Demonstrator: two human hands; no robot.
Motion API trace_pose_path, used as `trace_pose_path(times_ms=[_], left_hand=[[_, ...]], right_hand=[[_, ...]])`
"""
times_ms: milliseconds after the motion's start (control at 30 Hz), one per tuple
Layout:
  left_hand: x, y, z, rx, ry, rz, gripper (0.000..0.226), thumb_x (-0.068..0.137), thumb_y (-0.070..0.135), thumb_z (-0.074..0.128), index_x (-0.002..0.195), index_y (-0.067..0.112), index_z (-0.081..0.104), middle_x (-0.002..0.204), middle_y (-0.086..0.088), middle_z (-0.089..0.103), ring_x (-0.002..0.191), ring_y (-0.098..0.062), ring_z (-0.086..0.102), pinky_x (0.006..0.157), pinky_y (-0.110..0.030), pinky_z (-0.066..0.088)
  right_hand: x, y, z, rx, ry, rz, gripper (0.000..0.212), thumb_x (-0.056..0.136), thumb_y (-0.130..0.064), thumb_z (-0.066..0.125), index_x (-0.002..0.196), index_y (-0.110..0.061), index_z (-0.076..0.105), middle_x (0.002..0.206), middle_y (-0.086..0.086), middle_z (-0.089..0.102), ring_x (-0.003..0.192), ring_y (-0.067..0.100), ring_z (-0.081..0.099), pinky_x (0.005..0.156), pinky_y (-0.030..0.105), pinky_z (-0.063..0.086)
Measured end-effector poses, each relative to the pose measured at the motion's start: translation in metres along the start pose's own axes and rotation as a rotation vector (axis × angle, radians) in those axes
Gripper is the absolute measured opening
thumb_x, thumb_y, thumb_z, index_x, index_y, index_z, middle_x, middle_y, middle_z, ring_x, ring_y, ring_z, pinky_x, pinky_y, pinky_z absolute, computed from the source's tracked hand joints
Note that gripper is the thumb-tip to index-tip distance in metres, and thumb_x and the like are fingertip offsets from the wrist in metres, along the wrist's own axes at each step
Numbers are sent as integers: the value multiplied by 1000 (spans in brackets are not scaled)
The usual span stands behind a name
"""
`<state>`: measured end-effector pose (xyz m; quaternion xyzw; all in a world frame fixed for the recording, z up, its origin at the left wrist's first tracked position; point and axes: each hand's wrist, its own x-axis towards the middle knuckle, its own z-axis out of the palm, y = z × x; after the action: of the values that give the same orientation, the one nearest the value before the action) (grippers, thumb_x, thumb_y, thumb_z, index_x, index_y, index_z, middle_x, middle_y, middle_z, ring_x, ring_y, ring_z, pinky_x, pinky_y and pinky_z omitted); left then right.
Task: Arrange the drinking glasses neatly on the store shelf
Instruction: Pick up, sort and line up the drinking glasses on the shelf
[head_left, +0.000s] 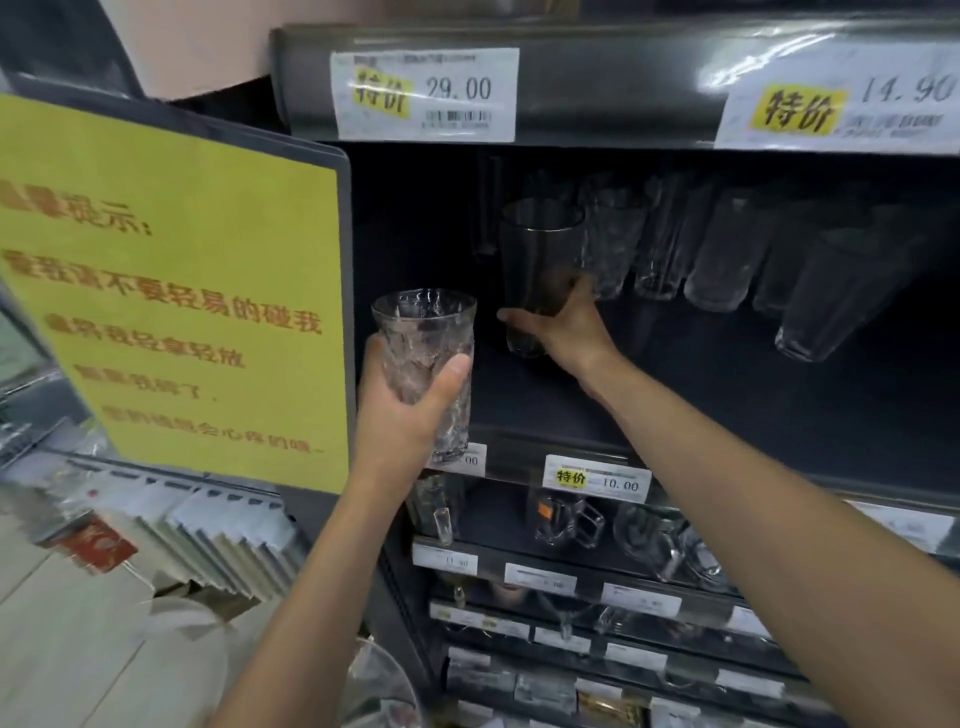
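Clear textured glass (427, 364) is up in front of the shelf edge, left hand (400, 410) wrapped tight around its lower half. Right hand (563, 325) reaches deep onto the dark shelf (727, 395), its grip closed around a smooth dark tumbler (537, 260) beside the row of glasses (727, 249).
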<state>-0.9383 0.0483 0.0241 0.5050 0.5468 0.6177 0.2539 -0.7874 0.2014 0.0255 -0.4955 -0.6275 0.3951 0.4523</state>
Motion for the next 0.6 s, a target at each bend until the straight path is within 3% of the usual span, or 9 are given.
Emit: trace_pose_path(times_ms=[100,200,300,400,500,600], left_hand=[[3,-10,-6,13,0,-31,83,74,63,72,139,19,45,127,9,62,113,6,59,93,-6,44],[3,-18,-11,41,7,-23,80,68,66,66,135,26,48,124,14,63,111,5,60,92,-9,46],[4,-21,-13,37,22,-31,76,65,67,64,131,31,50,120,15,64,108,4,62,93,-16,47],[6,-21,-13,30,20,-42,64,63,69,61,121,44,49,111,26,64,103,12,60,84,-4,44],[6,-23,-13,23,-4,-38,58,62,68,61,115,45,49,103,37,63,99,16,60,77,1,43],[6,-26,-11,9,-45,-9,57,62,64,63,113,43,51,103,36,64,99,12,62,75,-2,45]], right_hand=[[14,5,10,-7,9,-32,80,71,-39,87,132,-18,41,126,0,59,115,16,59,102,36,50],[28,11,20,-29,30,-51,89,58,-59,84,132,-25,49,131,4,58,118,18,58,103,39,50],[39,9,25,-30,-5,-47,82,72,-44,85,140,-20,46,138,3,55,123,16,54,104,29,45],[55,15,29,-27,-18,-33,83,80,-28,83,146,-13,36,135,-1,54,119,12,52,95,19,41],[69,19,35,-64,-29,-31,81,81,-24,82,145,-10,34,139,6,55,123,16,53,93,19,40],[79,22,37,-103,-45,-24,80,82,-26,81,145,-9,35,144,7,52,127,18,51,90,16,38]])
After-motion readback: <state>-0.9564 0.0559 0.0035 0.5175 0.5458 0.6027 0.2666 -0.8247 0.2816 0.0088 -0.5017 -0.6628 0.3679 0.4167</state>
